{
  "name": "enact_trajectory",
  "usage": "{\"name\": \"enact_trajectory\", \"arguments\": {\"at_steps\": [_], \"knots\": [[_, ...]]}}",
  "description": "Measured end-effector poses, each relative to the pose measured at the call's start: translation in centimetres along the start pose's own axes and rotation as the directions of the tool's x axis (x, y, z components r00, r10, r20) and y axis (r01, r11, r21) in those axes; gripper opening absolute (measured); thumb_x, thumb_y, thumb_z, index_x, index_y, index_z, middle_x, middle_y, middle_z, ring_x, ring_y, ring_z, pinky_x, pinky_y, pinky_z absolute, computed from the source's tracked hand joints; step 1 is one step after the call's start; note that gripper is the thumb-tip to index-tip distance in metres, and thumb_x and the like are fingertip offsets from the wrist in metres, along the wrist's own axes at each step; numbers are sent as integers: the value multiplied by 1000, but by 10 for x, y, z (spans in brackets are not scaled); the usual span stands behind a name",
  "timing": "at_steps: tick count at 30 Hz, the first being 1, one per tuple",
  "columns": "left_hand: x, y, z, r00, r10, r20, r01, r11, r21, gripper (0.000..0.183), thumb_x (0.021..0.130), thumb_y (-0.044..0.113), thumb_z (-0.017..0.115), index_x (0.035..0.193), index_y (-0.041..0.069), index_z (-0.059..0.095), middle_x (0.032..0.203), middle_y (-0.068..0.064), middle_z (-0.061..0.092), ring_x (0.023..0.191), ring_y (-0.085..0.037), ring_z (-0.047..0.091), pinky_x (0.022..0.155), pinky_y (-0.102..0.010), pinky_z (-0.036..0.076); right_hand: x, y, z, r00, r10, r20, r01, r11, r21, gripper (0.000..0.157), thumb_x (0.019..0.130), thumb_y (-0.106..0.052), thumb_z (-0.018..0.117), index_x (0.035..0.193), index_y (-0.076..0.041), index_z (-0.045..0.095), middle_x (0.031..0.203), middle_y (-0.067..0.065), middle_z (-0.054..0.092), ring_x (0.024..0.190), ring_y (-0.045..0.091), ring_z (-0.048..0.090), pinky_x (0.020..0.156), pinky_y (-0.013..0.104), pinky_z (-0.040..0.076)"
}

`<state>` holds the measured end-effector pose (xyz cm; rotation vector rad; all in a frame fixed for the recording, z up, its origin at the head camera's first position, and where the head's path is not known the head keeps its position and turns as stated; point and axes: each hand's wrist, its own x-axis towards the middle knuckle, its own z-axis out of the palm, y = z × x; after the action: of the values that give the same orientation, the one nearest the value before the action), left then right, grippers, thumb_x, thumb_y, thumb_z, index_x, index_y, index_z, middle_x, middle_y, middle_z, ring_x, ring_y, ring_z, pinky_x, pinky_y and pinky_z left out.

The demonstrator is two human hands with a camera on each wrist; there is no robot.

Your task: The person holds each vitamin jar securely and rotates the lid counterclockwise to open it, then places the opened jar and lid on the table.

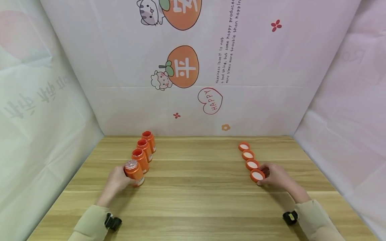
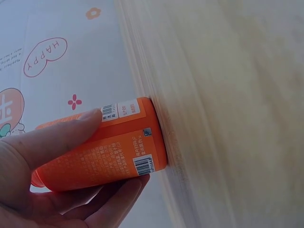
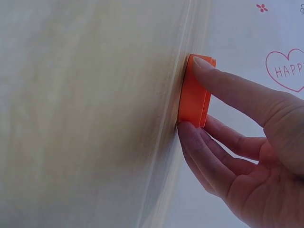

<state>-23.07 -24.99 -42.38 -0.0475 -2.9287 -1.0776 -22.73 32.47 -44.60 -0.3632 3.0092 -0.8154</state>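
Observation:
On the left of the table, my left hand (image 1: 118, 180) grips the nearest orange bottle (image 1: 134, 172), thumb on one side and fingers round the other. Silvery foil covers the top of this bottle, and its printed label with barcodes faces the left wrist view. It stands upright at the near end of a row of orange bottles (image 1: 140, 160), whose mouths look red inside. Over on the right, my right hand (image 1: 277, 176) pinches the nearest orange cap (image 1: 257, 175) between thumb and fingers. That cap lies at the near end of a row of caps (image 1: 252, 164), white inner faces up.
Both rows slant across the wooden table (image 1: 193, 201), one on each side, with bare wood between them. A white printed sheet (image 1: 256, 110) rises at the table's back edge, and similar sheets flank both sides. Each wrist wears a small black camera (image 1: 113, 222).

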Motion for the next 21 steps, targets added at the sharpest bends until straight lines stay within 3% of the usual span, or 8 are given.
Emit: {"name": "enact_trajectory", "arguments": {"at_steps": [21], "knots": [[-2, -1, -2, 1000, 29, 10, -29, 999, 18, 71, 64, 14, 85, 122, -11, 52, 115, -30, 60, 103, -41, 59, 90, -55, 44, -2, -4, -2, 1000, -11, 7, 11, 1000, 3, 53, 64, -19, 86, 105, 4, 61, 96, 12, 68, 84, 23, 64, 70, 30, 51]]}}
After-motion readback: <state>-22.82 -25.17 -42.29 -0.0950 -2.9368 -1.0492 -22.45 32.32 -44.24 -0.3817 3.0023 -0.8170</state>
